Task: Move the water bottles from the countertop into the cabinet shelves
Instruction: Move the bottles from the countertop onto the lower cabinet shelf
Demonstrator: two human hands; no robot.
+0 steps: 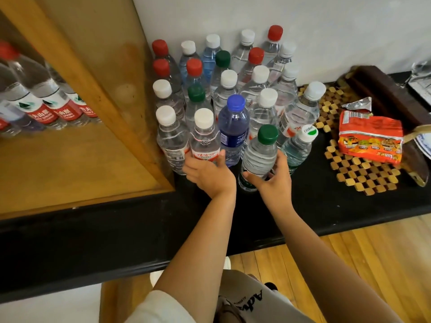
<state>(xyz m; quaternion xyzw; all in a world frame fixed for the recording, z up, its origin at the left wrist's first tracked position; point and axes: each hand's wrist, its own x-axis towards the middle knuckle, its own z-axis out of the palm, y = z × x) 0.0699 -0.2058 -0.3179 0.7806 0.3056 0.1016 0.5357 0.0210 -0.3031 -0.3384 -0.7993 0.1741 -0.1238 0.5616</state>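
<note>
1. Fingers [253, 177] of the right hand [272, 180] curl round the green-capped bottle [258, 157]; the left hand [208, 173] clasps the white-capped, red-labelled bottle [205, 145].
2. Both bottles stand at the cluster's 6 o'clock edge on the black surface [314, 201].
3. Pickup seems underway; next, lift clear and carry toward the cabinet shelf [70, 157] at 9 o'clock.

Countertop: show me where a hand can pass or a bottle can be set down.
Bare black countertop runs along the front edge, below the wooden trivet mat. The bottle cluster is packed cap to cap between the cabinet frame and mat.
</note>
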